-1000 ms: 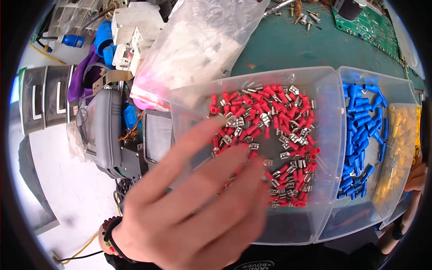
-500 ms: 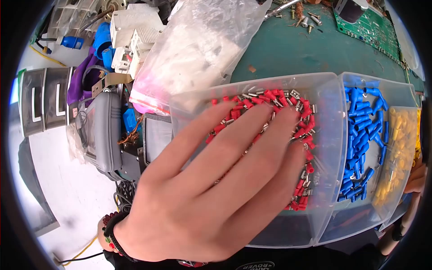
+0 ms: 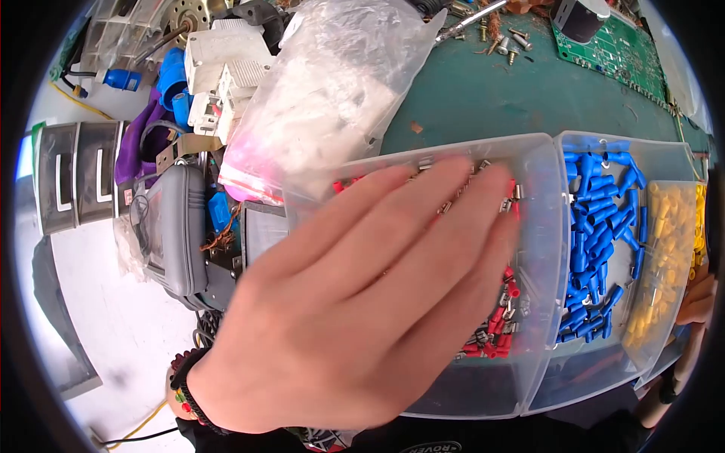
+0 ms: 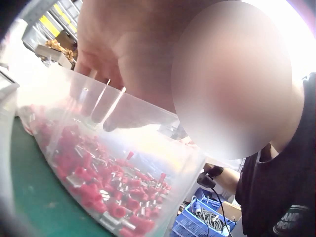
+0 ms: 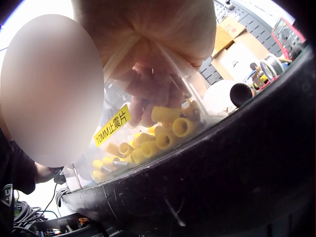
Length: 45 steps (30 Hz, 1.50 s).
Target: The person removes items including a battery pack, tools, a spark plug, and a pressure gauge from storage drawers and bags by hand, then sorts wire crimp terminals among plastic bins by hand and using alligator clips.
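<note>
My left hand (image 3: 362,302) spreads over a clear plastic bin (image 3: 540,226) of red-sleeved spade connectors (image 3: 495,325), its fingers fairly straight and hiding most of them. The left wrist view shows the same hand (image 4: 123,49) from below, fingers reaching over the rim of the bin above the red connectors (image 4: 98,182). At the right edge of the head view, my right hand (image 3: 699,302) is mostly cut off. From the right wrist, this hand (image 5: 153,44) dips its fingers among yellow connectors (image 5: 148,148) inside a clear labelled bin; I cannot tell whether it grips any.
Blue connectors (image 3: 600,249) fill the middle bin. Beyond the bins lie a plastic bag (image 3: 332,106), loose screws (image 3: 506,45) and a green circuit board (image 3: 615,53). A grey case (image 3: 181,234) and white electrical parts (image 3: 226,60) crowd the left side.
My left hand has moved right and toward the far side of the red connectors' bin, covering more of them. Its fingers were spread apart earlier and now lie closer together.
</note>
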Tool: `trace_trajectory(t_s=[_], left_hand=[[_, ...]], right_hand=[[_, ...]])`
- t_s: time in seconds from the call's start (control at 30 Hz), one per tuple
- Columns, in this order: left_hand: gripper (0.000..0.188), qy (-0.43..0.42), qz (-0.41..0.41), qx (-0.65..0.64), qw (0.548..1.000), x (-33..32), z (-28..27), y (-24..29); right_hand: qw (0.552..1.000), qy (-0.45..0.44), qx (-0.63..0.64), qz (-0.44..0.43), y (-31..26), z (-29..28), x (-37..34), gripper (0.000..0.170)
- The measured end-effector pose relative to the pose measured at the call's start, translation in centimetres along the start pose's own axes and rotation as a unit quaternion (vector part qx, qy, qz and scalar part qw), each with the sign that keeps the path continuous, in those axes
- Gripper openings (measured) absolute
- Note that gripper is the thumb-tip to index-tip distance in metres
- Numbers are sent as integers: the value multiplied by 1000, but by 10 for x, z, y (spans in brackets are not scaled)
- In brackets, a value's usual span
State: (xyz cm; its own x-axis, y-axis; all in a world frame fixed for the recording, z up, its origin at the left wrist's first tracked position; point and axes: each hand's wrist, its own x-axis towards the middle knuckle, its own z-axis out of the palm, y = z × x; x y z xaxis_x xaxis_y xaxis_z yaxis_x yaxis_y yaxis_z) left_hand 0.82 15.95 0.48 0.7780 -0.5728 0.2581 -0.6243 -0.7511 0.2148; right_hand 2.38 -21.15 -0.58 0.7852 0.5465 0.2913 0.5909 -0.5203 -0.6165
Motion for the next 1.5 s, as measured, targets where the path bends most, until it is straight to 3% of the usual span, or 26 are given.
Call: trace_trajectory(t_s=[0.03,0.17,0.3,0.37,0.43,0.53,0.67,0.73,0.77,0.83,0.87,0.93,0.97,1.03,1.13,1.17,1.27,1.37,1.43,1.5], left_hand=[[47,1,0,1,1000,0,3,0],[39,-64,8,29,997,-3,-8,5],[36,-121,-2,-19,992,-2,-32,10],[32,-117,-19,-16,993,-3,-27,12],[29,2,2,30,1000,-5,-8,7],[31,11,-54,-30,998,4,11,8],[32,13,-28,-24,999,6,3,2],[32,-107,-43,9,993,7,-20,8],[32,-106,-40,9,994,4,-21,8],[32,-43,-33,12,998,-3,-22,8],[32,-43,-33,12,998,-4,-24,9],[28,-20,-48,26,998,-6,-29,10],[28,-20,-48,26,998,-9,-32,9],[31,-123,2,-115,986,-16,-38,5],[23,-169,7,-162,972,-22,-35,13],[23,-167,6,-160,973,-22,-32,14],[48,-167,-44,-30,985,-15,-25,18],[46,-120,-76,46,989,2,-28,26],[39,-96,-56,19,994,-1,-31,24],[33,-70,-51,5,996,-17,-20,22]], right_hand=[[998,32,36,49,-1,3,-5,31],[994,60,39,80,-4,5,-8,33],[998,4,8,63,-11,-2,1,33],[998,-6,7,68,-10,-2,2,33],[999,-8,4,45,-9,-1,5,32],[1000,-9,-5,11,-8,-2,10,30],[999,1,-20,-26,-6,-1,13,29],[999,5,-30,-38,-4,-2,12,28],[999,6,-32,-37,20,-22,-26,28],[992,-39,-103,69,47,-51,-97,23],[981,-62,-137,122,20,-38,-66,24],[947,-107,-202,225,40,-59,-120,29],[947,-107,-202,225,48,-64,-132,29],[961,-81,-200,174,47,-58,-124,26],[961,-97,-209,153,38,-53,-106,26],[962,-96,-209,150,37,-53,-105,26],[951,-106,-236,169,33,-51,-94,26],[969,-56,-210,120,8,-24,-41,22],[999,17,-31,-29,-6,-4,17,23],[999,-9,-42,-5,-18,-5,26,20]])
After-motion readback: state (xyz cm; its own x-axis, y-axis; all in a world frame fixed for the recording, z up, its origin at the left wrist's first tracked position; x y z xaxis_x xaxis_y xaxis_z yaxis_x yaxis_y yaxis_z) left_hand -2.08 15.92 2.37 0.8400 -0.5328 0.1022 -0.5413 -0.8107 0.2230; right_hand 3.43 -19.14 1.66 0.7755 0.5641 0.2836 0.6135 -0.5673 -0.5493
